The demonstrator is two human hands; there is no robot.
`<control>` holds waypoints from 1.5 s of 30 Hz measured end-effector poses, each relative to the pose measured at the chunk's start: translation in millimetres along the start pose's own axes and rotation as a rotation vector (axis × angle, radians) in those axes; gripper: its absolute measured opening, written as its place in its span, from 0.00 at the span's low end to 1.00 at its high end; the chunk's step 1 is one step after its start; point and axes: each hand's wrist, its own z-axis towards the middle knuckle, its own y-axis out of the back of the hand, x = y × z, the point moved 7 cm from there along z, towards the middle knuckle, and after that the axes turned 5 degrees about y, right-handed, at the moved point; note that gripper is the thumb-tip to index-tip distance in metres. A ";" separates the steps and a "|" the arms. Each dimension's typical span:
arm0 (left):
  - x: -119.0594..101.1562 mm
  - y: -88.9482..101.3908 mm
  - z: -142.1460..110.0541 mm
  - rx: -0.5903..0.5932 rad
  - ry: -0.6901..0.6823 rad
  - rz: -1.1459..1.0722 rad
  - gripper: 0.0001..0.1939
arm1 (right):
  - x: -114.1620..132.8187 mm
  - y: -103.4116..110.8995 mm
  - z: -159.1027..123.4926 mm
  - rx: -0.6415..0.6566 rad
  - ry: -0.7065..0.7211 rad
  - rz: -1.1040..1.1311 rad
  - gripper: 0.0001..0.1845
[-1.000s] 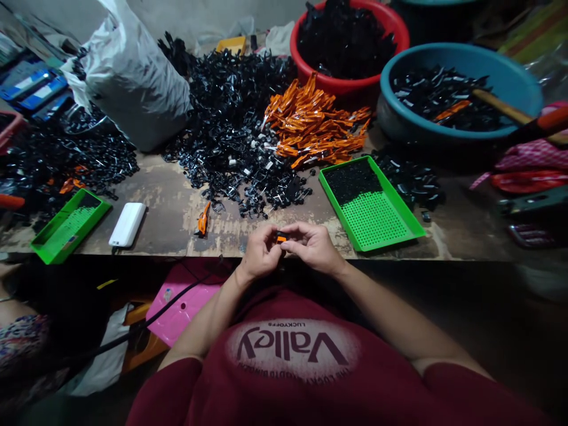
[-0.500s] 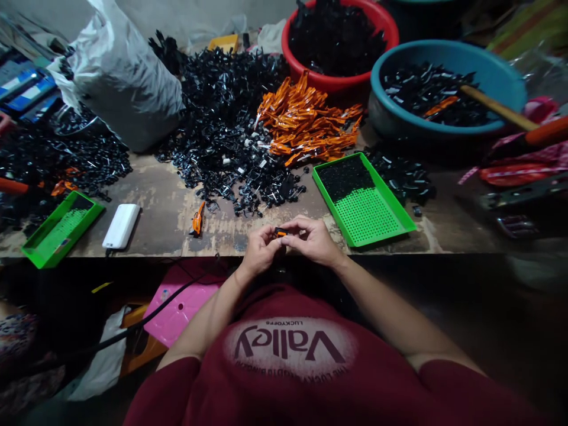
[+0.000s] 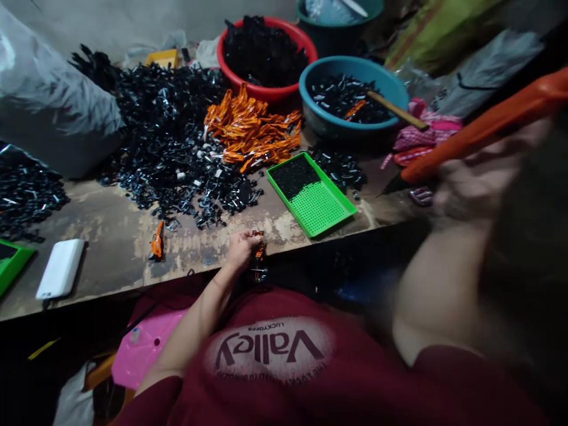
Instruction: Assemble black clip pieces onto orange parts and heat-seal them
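Note:
Near the table's front edge, my left hand (image 3: pixel 242 247) is closed on a small orange-and-black plastic part (image 3: pixel 258 245). Metal shows at that part's lower end, and its exact kind is unclear. Out at the right, my right hand (image 3: pixel 477 168) is blurred, its fingers curled around a long orange screwdriver-like tool (image 3: pixel 483 130). The thin dark tip of the tool points down and left. On the table left of my left hand lies another orange-and-black part (image 3: pixel 157 241). A green perforated tray (image 3: pixel 328 204) of tiny black pieces sits between my hands.
Behind are a heap of black parts (image 3: pixel 173 112), a pile of orange parts (image 3: pixel 252 130), a red basin (image 3: pixel 313 53) and a blue basin (image 3: pixel 306 97) with a wooden handle (image 3: pixel 397 110). A white sack (image 3: pixel 48 100) and white power bank (image 3: pixel 61 269) stand left.
My right hand has left the small part and moved far right to the orange tool. My left hand keeps the part. The view has turned to the right.

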 end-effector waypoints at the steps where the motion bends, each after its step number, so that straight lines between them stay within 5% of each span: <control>1: 2.0 -4.5 1.5 0.005 0.017 -0.007 0.09 | -4.3 -2.6 5.3 -0.017 0.030 0.014 0.26; 9: 16.3 -24.5 15.6 -0.026 0.077 -0.022 0.11 | -44.4 -85.2 -24.5 -0.071 -0.086 0.045 0.21; 13: 19.4 -25.7 19.6 -0.050 0.074 -0.016 0.10 | -58.6 -105.3 -37.4 -0.126 -0.150 -0.055 0.19; 36: 17.8 -25.2 16.9 -0.066 0.081 -0.016 0.09 | -68.2 -109.8 -39.4 -0.128 -0.116 -0.078 0.23; 41: 16.3 -25.3 17.3 -0.088 0.064 0.025 0.10 | -42.5 -100.0 -24.1 -0.191 -0.019 -0.025 0.23; 45: 17.3 -27.0 18.8 -0.094 0.076 0.060 0.10 | -9.0 -124.5 -36.9 -0.102 0.035 0.083 0.20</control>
